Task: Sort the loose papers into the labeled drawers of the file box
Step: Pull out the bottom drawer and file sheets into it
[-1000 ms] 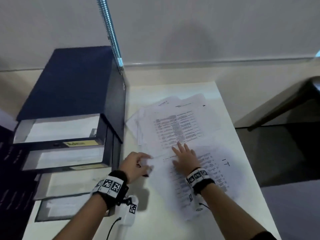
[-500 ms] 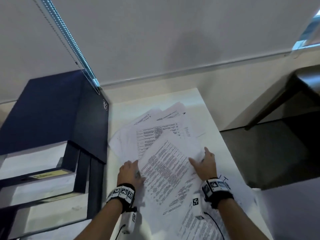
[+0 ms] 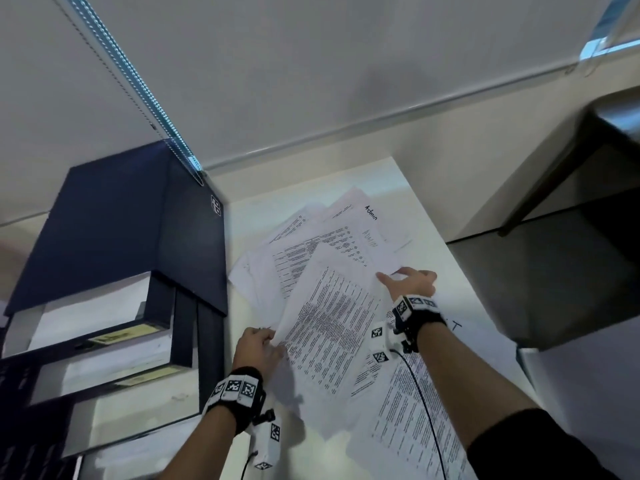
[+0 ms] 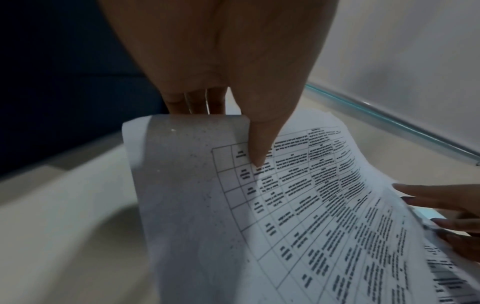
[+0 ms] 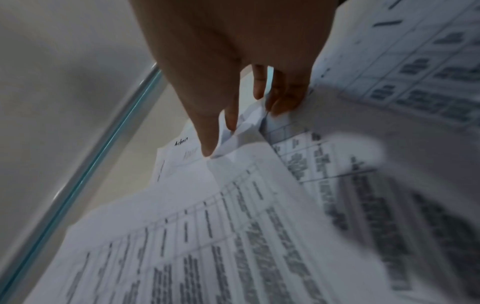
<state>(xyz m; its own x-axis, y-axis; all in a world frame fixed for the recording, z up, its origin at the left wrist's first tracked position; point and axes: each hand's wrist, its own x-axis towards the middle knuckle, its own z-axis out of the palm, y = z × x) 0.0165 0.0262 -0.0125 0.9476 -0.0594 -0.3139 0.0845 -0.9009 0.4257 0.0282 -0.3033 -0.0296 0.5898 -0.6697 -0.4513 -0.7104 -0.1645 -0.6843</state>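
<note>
Our left hand and right hand pinch one printed sheet, long axis running diagonally away-right; our left wrist view reveals its curled corner.

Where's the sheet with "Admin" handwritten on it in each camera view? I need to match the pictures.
Head: the Admin sheet lies at the far end of the pile, beyond the right hand.
Left wrist: not in view; only the lifted sheet shows.
Right wrist: upper middle, just left of the thumb tip.
Shared landmark: the metal strip along the wall's foot.
</note>
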